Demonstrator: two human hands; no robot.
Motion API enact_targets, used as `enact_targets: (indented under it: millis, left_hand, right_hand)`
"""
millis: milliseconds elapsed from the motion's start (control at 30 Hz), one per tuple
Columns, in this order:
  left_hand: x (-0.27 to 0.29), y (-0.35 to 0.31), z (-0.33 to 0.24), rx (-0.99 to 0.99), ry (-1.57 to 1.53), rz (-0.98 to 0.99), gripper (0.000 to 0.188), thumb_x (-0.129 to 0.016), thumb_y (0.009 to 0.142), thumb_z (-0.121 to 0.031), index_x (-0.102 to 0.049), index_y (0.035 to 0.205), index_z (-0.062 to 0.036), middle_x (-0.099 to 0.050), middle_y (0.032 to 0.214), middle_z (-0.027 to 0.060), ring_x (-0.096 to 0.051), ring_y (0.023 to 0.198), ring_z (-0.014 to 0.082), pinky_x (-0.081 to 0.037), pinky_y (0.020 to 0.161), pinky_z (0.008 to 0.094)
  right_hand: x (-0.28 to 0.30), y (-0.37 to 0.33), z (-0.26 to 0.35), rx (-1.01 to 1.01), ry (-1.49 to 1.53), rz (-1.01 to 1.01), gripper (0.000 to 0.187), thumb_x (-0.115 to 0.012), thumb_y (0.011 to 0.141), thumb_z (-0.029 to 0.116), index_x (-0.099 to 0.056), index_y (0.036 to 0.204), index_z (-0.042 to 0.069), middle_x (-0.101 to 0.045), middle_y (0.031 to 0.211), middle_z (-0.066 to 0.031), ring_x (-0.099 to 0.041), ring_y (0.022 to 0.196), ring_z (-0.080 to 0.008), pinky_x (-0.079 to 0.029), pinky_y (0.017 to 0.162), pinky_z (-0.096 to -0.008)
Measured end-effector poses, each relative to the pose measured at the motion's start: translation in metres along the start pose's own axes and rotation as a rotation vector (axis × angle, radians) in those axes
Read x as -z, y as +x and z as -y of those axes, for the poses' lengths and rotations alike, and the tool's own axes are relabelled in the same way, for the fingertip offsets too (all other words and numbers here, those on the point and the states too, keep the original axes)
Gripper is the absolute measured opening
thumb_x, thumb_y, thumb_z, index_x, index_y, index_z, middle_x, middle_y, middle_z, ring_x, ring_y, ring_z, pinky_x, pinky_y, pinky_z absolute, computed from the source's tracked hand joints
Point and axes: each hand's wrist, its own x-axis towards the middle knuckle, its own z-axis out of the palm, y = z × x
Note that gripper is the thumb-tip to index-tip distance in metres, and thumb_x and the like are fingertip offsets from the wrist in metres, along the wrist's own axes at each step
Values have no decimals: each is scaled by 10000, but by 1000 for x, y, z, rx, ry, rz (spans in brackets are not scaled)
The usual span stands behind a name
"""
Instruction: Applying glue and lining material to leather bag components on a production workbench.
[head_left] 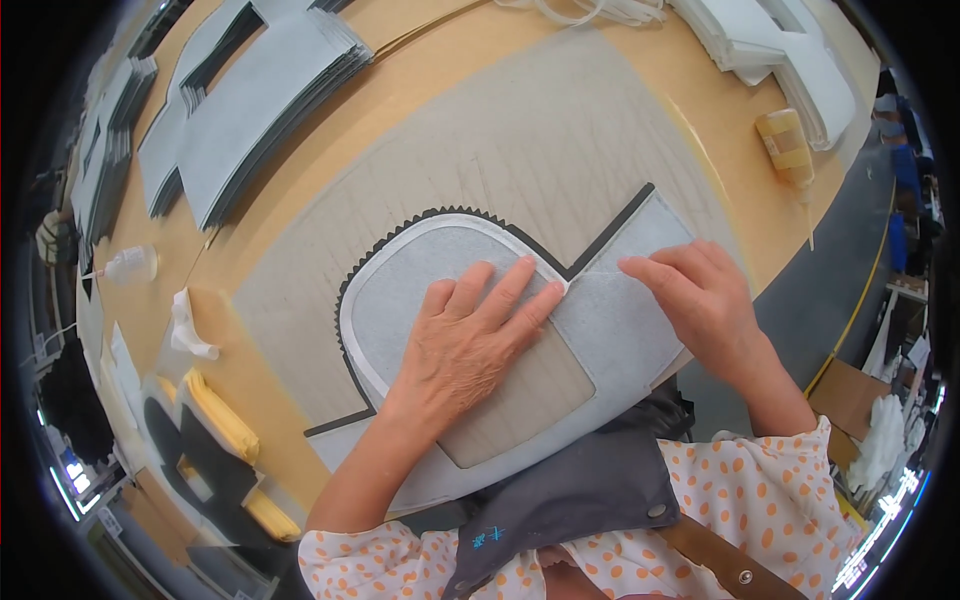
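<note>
A light grey flat piece (620, 320) with dark glued edges lies at the front of the table. Its rounded part carries a black toothed edge (440, 213) and a narrow white strip (347, 325) along the curve. My left hand (470, 340) rests flat on it, fingers stretched, index fingertip by the inner corner where the dark edges meet. My right hand (700, 305) is closed in a pinch over the right flap. From that corner a thin pale length of the strip seems to run to its fingertips.
Stacks of grey cut pieces (260, 120) stand at the far left, white pieces (780, 50) at the far right. A glue bottle (785, 145) lies on the right, a clear bottle (130, 264) on the left. Yellow pads (222, 415) sit near the left edge.
</note>
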Motion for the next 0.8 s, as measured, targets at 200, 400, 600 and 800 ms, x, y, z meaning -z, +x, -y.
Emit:
enact_targets:
  millis: [200,400,600,800]
  left_hand:
    - [-2,-1,1,-7,8,-17,502,-738,806,-242,-607,1283,-327,-517,1364,-37,-475,1123,191,-373,866,325]
    - [-3,-2,2,-28,61,-24,461,-722,816,-230,-630,1255,-336,-523,1357,-38,-472,1122,187,-370,860,322]
    - [-3,0,1,-22,54,-21,445,-717,819,-226,-639,1242,-341,-530,1356,-34,-478,1118,190,-368,858,319]
    - [-2,0,1,-23,61,-45,445,-728,800,-216,-649,1220,-339,-538,1348,-33,-486,1107,191,-371,853,317]
  right_hand:
    - [1,5,2,-248,329,-28,182,-685,845,19,-705,1020,67,-619,807,-80,-598,712,-240,-474,631,-319]
    - [5,7,-6,-454,509,98,158,-673,872,28,-720,1022,45,-605,816,-75,-571,697,-180,-456,632,-275]
    - [-3,12,-14,-427,609,18,146,-651,888,11,-719,1017,25,-628,885,-68,-577,754,-139,-453,653,-256]
    - [-14,20,-12,-426,538,-121,166,-679,866,31,-686,1032,30,-639,899,-59,-602,795,-151,-478,656,-274]
